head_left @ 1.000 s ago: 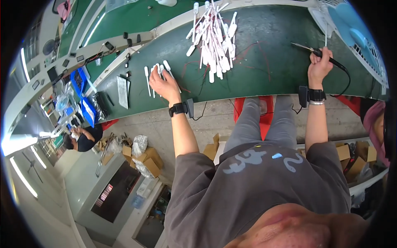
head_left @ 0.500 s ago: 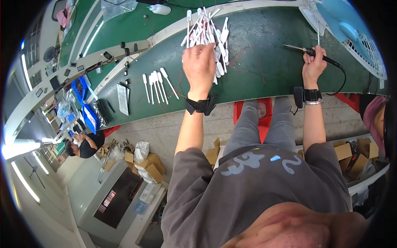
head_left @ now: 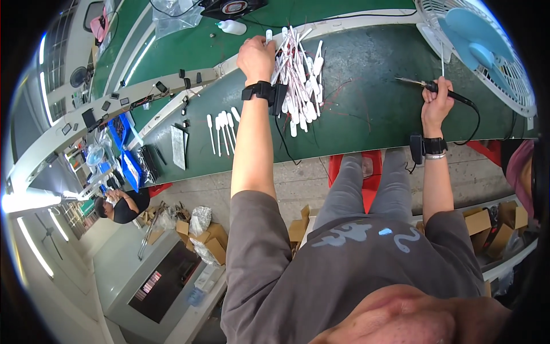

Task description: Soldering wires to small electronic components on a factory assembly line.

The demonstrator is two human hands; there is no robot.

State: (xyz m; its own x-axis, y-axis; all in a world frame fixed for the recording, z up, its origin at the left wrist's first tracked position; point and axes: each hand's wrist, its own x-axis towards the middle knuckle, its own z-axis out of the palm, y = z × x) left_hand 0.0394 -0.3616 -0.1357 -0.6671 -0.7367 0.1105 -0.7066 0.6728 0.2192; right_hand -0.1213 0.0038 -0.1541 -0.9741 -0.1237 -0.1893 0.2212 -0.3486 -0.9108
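Observation:
My left hand (head_left: 256, 60) is closed at the far left edge of a pile of white plastic sticks (head_left: 299, 86). Its fingers are on one white plastic stick (head_left: 269, 36), whose wide head shows beyond them. Thin red wires run among the pile. A soldering iron (head_left: 428, 85) is gripped in my right hand (head_left: 436, 110), its bare metal tip pointing left over the bench. Just past that hand a thin white rod (head_left: 442, 54) stretches toward the fan; whether the hand touches it I cannot tell. Left of my forearm lie several separate white sticks (head_left: 222, 123) in a row.
A blue and white fan (head_left: 481, 54) stands at the far right of the green bench (head_left: 378, 57). Loose red wire (head_left: 338, 92) lies right of the pile. A white bottle (head_left: 232, 27) and a black cooling fan (head_left: 234, 8) sit beyond the rail. Blue bins (head_left: 130, 169) are far left.
My left hand has moved away from me and left, from over the pile to the stick at its far left edge. My right hand keeps the soldering iron in nearly the same place.

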